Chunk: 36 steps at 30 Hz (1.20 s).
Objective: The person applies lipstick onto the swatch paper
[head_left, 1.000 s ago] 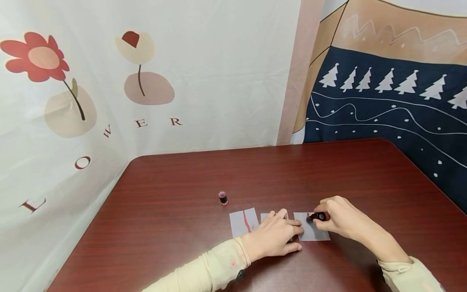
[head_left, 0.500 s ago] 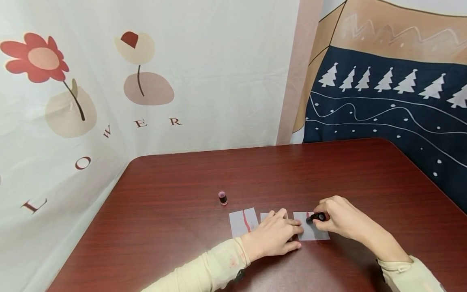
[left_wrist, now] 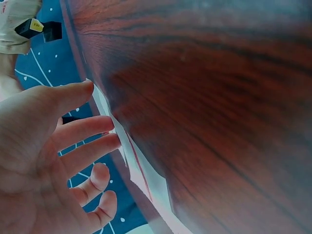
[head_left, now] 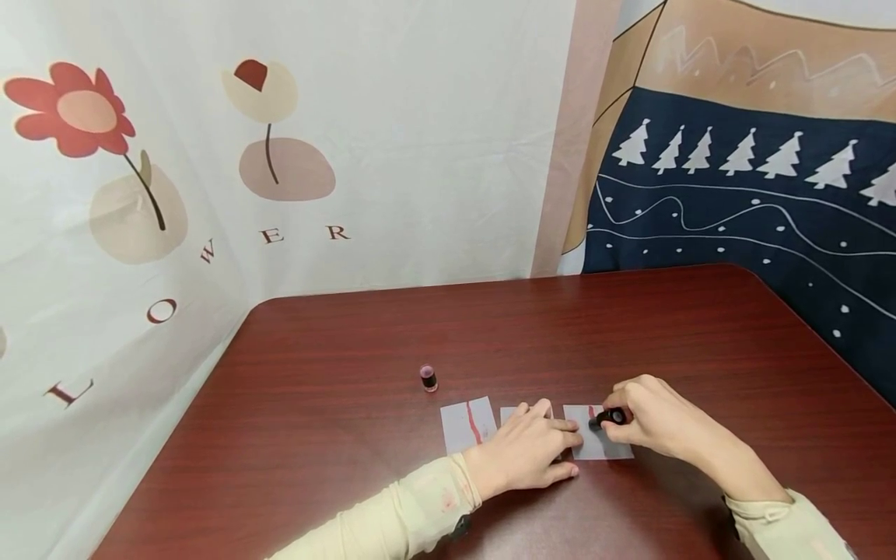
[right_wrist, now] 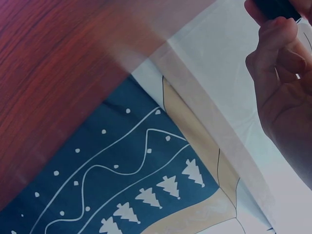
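My right hand (head_left: 654, 416) pinches a black lipstick tube (head_left: 614, 417), its tip down at the right-hand white paper (head_left: 598, 447). A short red stroke (head_left: 591, 410) runs from that sheet's far edge to the tip. With fingers spread, my left hand (head_left: 525, 451) lies over the middle paper (head_left: 507, 414), mostly covering it, and its fingertips rest on the right sheet's left edge. The left paper (head_left: 456, 428) bears a long red stripe. In the right wrist view, the dark tube (right_wrist: 277, 7) shows only partly between the fingers.
Beyond the papers, a small cylinder with a pinkish top and a black band (head_left: 428, 379) stands on the dark red wooden table (head_left: 336, 350). A white printed cloth (head_left: 434, 155) and a navy one with trees (head_left: 735, 202) hang behind the table.
The lipstick tip has edged slightly toward me, and the red stroke on the right paper looks a little longer. My left hand has stayed in place.
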Motion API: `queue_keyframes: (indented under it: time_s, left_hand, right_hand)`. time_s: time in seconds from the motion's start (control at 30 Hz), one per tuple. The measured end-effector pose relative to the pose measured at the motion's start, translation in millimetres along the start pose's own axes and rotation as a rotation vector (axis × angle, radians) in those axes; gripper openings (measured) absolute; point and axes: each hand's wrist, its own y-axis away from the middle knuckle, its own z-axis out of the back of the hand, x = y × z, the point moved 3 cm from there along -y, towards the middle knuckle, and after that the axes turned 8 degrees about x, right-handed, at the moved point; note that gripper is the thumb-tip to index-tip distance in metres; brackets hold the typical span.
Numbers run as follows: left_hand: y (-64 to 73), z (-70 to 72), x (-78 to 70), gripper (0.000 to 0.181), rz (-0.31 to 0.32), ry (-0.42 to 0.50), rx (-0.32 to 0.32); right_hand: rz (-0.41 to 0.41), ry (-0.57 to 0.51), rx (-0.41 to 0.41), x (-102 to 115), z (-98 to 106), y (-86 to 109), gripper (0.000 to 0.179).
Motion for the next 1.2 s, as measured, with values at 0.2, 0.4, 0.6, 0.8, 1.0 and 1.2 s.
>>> queue_keyframes:
  time_s: [0.2,0.4,0.6,0.8,1.0,1.2]
  left_hand:
    - [-0.7,-0.4,0.1,0.036,0.001,0.005,0.0]
    - [-1.1,0.3,0.2,0.037,0.002,0.019,0.01]
    - [-0.3,1.0,-0.3,0.036,0.004,0.011,0.009]
    - [0.2,1.1,-0.5,0.036,0.004,0.008,0.006]
    - [-0.3,1.1,-0.2,0.036,-0.004,0.01,-0.002]
    - [-0.1,0.8,0.2,0.035,-0.004,0.003,-0.012]
  right_hand:
    - [-0.002,0.0,0.011,1.1,0.1,0.0,0.004]
    - [0.0,0.009,0.007,2.2,0.3,0.0,0.005]
    - [0.01,0.002,0.006,3.6,0.1,0.3,0.008]
    - [0.012,0.001,0.008,4.2,0.3,0.6,0.009]
    - [0.019,0.001,-0.004,4.5,0.1,1.0,0.01]
    - [0.022,0.005,-0.009,4.7,0.1,1.0,0.013]
